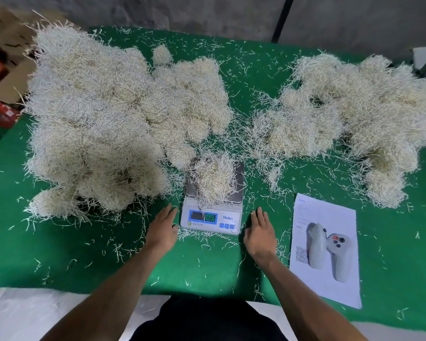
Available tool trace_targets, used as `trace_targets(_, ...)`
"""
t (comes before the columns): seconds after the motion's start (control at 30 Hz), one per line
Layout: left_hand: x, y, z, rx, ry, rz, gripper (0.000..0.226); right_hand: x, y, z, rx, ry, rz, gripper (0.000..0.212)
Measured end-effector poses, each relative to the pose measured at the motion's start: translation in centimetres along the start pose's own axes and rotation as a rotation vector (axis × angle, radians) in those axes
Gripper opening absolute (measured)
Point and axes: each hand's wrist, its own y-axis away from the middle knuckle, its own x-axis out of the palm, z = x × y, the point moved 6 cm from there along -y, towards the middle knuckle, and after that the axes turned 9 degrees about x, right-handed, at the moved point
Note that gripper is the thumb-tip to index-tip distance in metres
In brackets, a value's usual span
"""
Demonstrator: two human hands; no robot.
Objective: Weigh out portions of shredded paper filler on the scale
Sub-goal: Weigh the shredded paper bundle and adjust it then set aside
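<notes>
Overhead, the green felt-covered bench (207, 267) fills most of the view, with loose pale paper strands scattered across its surface.

1. Large mound of cream shredded paper filler (103, 124): occupies the left half of the bench and reaches almost to the left edge of the scale.
2. Second mound of cream shredded paper filler (354, 119): lies on the right half of the bench, apart from the first mound, with a green gap between them.
3. White printed paper sheet (326, 249): lies flat on the bench to the right of the scale, near the bench's front edge. It bears a picture of a pale handheld controller and a small square code at lower left.
4. White digital kitchen scale (212, 207): stands at bench centre between the two mounds. Its blue-framed display (203, 217) is lit; the digits are too blurred to read reliably.
5. Small portion of shredded paper filler (215, 179): rests on the scale platform, with strands hanging over the platform's front edge.
6. Left hand (162, 228): lies palm down on the bench just beside the left side of the scale. Grip state: fingers straight, holding nothing.
7. Right hand (261, 232): lies palm down on the bench just beside the right side of the scale. Grip state: fingers straight, holding nothing.
</notes>
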Motion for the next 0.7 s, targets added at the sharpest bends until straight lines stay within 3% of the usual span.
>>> trace_targets(0.17, -1.5, -1.0, -0.7, -0.038, 0.153, -0.047, 0.048, -1.2, -0.3, -0.1, 0.031, -0.08, -0.084, 0.054)
trace_targets(0.27, -4.5, -1.7, -2.3, -0.063, 0.338, -0.283, 0.048, -5.1, -1.8, 0.5, 0.084, -0.498, -0.201, 0.038)
trace_targets(0.33, -6.2, -2.0, -4.0, -0.027, 0.45, -0.401, 0.064, -8.7, -3.1, 1.7, 0.058, -0.777, -0.265, 0.048)
trace_targets(0.4, -7.0, -2.4, -6.8, 0.057, 0.498, -0.381, 0.09, -11.6, -4.2, 4.1, -0.045, -0.929, -0.266, 0.058)
trace_targets(0.5, -7.1, -4.3, -9.7, 0.11, 0.28, -0.316, 0.111, -14.4, -5.6, 8.6, -0.209, -1.04, -0.121, 0.066)
trace_targets(0.53, -7.3, -5.2, -10.1, 0.095, 0.231, -0.292, 0.106, -14.5, -6.0, 10.0, -0.23, -0.999, -0.039, 0.068)
trace_targets(0.6, -7.8, -6.9, -10.6, 0.077, 0.264, -0.261, 0.077, -14.0, -6.2, 12.1, -0.245, -0.913, 0.106, 0.07)
trace_targets(0.67, -9.1, -8.2, -10.7, 0.029, 0.52, -0.329, 0.049, -12.9, -5.9, 13.6, -0.203, -0.998, 0.244, 0.079)
trace_targets(0.7, -9.7, -8.6, -10.6, -0.043, 0.688, -0.381, 0.046, -12.8, -5.5, 14.3, -0.168, -1.078, 0.274, 0.086)
